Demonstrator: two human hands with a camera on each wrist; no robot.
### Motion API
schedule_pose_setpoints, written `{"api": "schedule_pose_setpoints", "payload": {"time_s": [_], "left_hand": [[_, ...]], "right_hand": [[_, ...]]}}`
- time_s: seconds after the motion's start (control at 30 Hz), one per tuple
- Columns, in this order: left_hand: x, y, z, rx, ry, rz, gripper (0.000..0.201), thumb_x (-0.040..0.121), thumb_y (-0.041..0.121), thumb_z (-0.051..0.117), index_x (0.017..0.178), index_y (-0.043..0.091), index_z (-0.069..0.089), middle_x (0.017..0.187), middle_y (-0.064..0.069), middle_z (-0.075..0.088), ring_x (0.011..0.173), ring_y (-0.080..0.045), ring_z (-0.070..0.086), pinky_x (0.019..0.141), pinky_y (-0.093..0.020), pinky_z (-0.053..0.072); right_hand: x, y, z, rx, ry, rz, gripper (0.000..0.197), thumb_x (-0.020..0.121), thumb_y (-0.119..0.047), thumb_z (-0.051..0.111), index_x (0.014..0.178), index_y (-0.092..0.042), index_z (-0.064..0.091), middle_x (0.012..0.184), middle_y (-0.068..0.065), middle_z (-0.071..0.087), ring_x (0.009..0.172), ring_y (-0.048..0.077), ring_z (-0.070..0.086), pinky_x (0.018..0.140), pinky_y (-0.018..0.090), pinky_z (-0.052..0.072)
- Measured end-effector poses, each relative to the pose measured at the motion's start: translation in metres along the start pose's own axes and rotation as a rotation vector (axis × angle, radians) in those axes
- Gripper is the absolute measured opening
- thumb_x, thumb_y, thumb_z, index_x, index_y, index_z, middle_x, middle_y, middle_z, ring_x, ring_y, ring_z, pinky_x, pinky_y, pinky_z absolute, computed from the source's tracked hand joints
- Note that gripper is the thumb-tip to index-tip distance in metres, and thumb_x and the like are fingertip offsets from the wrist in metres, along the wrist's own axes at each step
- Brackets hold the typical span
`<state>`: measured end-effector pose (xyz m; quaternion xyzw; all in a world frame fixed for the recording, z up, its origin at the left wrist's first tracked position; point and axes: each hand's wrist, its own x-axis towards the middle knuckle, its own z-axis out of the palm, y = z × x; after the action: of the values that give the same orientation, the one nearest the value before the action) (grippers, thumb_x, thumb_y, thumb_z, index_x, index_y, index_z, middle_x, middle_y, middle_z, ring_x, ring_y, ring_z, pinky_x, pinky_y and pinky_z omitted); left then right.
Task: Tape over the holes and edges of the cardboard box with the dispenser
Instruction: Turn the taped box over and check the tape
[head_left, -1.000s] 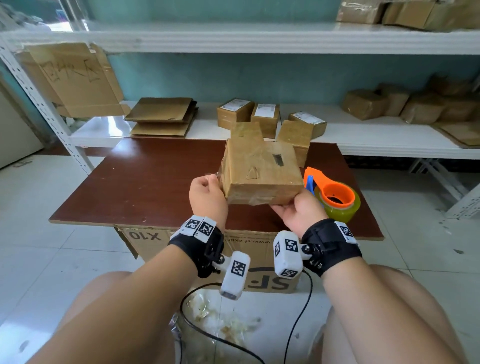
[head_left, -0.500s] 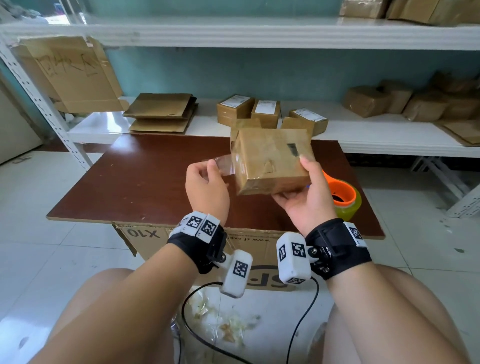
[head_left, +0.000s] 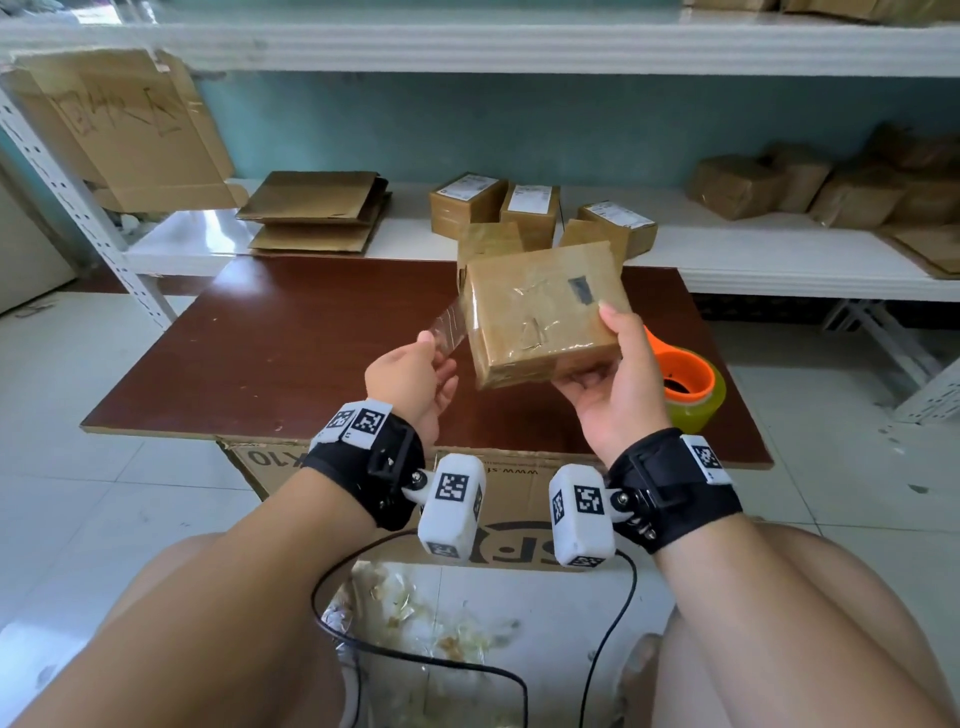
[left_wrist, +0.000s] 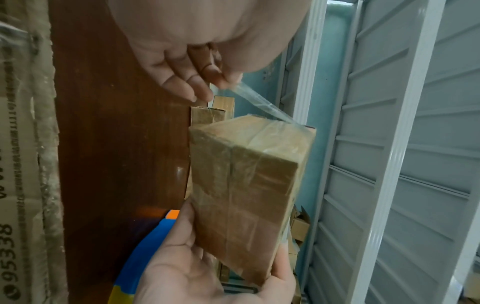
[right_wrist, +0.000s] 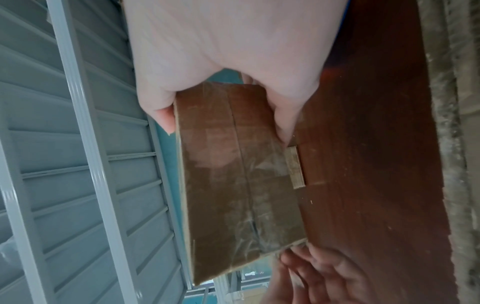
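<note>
A small cardboard box (head_left: 540, 312), shiny with clear tape, is held tilted above the brown table (head_left: 291, 353). My right hand (head_left: 615, 364) grips its right end, thumb on the top face and fingers underneath; the right wrist view shows the box (right_wrist: 241, 181) from below. A loose strip of clear tape (head_left: 449, 325) runs from the box's left edge to my left hand (head_left: 423, 366), which pinches its free end. The left wrist view shows that tape strip (left_wrist: 257, 102) stretched from my fingertips (left_wrist: 207, 90) to the box (left_wrist: 246, 185). The orange tape dispenser (head_left: 680, 379) stands on the table behind my right hand.
Two more small boxes (head_left: 491, 241) sit at the table's far edge. The white shelf (head_left: 415, 228) behind holds labelled boxes, flat cardboard (head_left: 317, 208) and wrapped parcels (head_left: 831, 182). A large carton (head_left: 514, 483) stands under the table, and a black cable (head_left: 467, 660) lies by my knees.
The box rose off the table and tilted, its left end turning up. My right hand shifted to grip its right end. My left hand pulled the tape strip outward to the left.
</note>
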<state>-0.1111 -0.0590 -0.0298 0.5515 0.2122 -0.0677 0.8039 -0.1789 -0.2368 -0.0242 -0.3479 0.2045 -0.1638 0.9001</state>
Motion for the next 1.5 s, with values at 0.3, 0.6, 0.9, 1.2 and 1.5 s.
{"api": "schedule_pose_setpoints", "payload": {"time_s": [0.3,0.6,0.9,1.2,1.5], "left_hand": [[0.009,-0.010,0.006,-0.056,-0.069,-0.320,0.022,0.113,0.019,0.051,0.107,0.015,0.072,0.106,-0.008,0.078,0.089,-0.025,0.074,0.051,-0.036,0.062],[0.000,-0.003,0.000,-0.058,-0.090,-0.267,0.015,0.104,-0.001,0.055,0.106,0.002,0.070,0.083,-0.013,0.080,0.076,-0.023,0.076,0.066,-0.033,0.063],[-0.025,0.014,0.006,0.254,-0.103,0.433,0.046,0.110,0.053,0.041,0.088,0.020,0.065,0.089,0.007,0.073,0.082,-0.010,0.067,0.077,-0.029,0.054],[-0.016,-0.004,0.001,0.383,-0.167,0.305,0.065,0.092,0.073,0.064,0.122,0.015,0.063,0.115,0.001,0.072,0.105,-0.015,0.071,0.094,-0.036,0.058],[-0.026,-0.035,0.010,0.431,-0.222,0.272,0.060,0.101,0.062,0.059,0.112,0.003,0.057,0.093,0.000,0.064,0.082,-0.013,0.065,0.071,-0.028,0.052]], "right_hand": [[-0.007,0.023,0.001,-0.064,-0.030,0.050,0.043,0.093,-0.026,0.079,0.133,-0.015,0.067,0.122,0.016,0.077,0.116,0.035,0.074,0.097,0.060,0.060],[-0.014,0.023,0.007,-0.096,-0.075,-0.020,0.100,0.072,-0.034,0.093,0.157,-0.016,0.043,0.142,0.016,0.066,0.126,0.034,0.068,0.099,0.062,0.059],[-0.011,0.022,0.010,-0.248,-0.045,-0.155,0.099,0.076,-0.037,0.094,0.156,-0.036,0.037,0.144,-0.006,0.064,0.127,0.016,0.067,0.113,0.056,0.050],[-0.025,0.032,0.008,-0.634,-0.147,-0.372,0.106,0.081,-0.027,0.094,0.162,-0.034,0.026,0.147,-0.019,0.046,0.133,-0.007,0.051,0.114,0.025,0.045],[-0.019,0.037,0.006,-0.667,-0.056,-0.436,0.136,0.065,-0.050,0.098,0.166,-0.041,0.007,0.168,-0.006,0.029,0.150,0.006,0.040,0.125,0.041,0.038]]}}
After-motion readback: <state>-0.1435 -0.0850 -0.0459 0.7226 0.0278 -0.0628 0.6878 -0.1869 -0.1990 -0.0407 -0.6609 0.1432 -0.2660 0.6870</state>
